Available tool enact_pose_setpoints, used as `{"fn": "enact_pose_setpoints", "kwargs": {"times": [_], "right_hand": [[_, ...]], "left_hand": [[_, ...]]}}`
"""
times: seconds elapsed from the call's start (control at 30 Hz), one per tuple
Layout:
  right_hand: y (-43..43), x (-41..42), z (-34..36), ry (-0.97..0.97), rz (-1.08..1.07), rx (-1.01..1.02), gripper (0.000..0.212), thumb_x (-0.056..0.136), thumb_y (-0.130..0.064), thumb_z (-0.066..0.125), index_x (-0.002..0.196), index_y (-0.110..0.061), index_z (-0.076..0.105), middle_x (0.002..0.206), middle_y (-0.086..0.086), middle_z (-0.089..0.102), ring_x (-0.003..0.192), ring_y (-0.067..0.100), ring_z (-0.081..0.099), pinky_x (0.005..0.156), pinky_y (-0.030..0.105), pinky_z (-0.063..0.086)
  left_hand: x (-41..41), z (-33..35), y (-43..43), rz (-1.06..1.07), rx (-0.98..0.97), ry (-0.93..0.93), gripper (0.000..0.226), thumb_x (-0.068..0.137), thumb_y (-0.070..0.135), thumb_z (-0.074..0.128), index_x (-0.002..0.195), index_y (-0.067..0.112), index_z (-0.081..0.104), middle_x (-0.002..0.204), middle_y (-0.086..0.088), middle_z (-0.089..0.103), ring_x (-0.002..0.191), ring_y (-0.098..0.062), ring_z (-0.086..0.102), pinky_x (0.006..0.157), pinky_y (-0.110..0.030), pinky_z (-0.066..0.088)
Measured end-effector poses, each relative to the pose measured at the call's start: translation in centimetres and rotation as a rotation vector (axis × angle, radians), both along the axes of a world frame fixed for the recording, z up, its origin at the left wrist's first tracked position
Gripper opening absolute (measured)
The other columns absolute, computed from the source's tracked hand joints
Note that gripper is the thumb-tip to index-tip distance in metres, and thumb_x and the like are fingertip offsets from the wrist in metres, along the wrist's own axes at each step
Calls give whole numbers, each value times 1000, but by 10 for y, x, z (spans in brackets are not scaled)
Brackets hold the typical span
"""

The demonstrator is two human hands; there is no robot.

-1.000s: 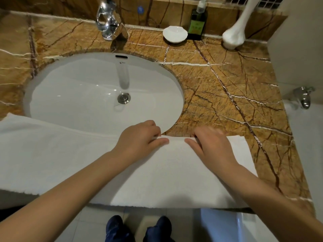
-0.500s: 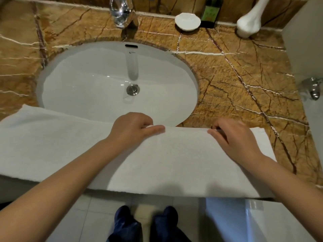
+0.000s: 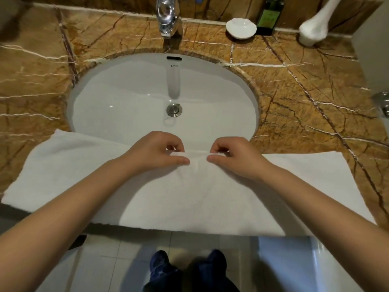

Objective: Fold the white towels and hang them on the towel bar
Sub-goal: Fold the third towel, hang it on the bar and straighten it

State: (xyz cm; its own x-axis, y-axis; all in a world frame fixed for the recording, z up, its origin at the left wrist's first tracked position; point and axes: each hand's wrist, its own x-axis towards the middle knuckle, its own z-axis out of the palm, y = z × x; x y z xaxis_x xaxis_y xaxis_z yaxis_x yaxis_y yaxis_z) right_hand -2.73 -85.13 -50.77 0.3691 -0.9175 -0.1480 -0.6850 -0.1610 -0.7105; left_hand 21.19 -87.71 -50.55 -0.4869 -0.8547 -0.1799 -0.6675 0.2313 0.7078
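A white towel point(image 3: 84, 178) lies as a long folded strip along the front edge of the marble counter, its far edge overlapping the front rim of the sink. My left hand point(image 3: 155, 152) pinches the towel's far edge near its middle, thumb on top and fingers curled. My right hand point(image 3: 233, 154) pinches the same edge a little to the right. The two hands sit close together, thumbs nearly meeting. No towel bar is in view.
The white oval sink point(image 3: 134, 81) fills the counter's middle, with a chrome faucet point(image 3: 168, 17) behind it. A white soap dish point(image 3: 241, 28), a dark green bottle point(image 3: 268, 17) and a white object point(image 3: 311, 30) stand at the back right. The brown marble counter point(image 3: 315, 98) stretches right; tiled floor lies below.
Both hands have slid inward along the towel's far edge and now pinch it close together at the middle. The view has shifted so the sink sits more centred.
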Motion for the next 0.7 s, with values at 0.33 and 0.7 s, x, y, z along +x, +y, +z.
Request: {"fn": "enact_pose_setpoints", "kwargs": {"times": [0.33, 0.7], "right_hand": [[15, 9, -6, -13, -96, -228, 6, 90, -19, 63, 85, -16, 63, 74, -8, 63, 68, 8, 59, 63, 36, 48], [7, 8, -4, 194, 25, -283, 11, 92, -16, 61, 94, -15, 72, 86, -4, 73, 75, 15, 66, 71, 33, 50]], "left_hand": [[20, -8, 7, 102, -304, -144, 26, 80, 53, 55, 72, 29, 56, 45, 12, 47, 48, -6, 44, 48, -18, 23], [85, -12, 67, 18, -367, -460, 59, 92, 55, 31, 142, 25, 38, 150, -1, 36, 139, -21, 30, 115, -43, 19]]}}
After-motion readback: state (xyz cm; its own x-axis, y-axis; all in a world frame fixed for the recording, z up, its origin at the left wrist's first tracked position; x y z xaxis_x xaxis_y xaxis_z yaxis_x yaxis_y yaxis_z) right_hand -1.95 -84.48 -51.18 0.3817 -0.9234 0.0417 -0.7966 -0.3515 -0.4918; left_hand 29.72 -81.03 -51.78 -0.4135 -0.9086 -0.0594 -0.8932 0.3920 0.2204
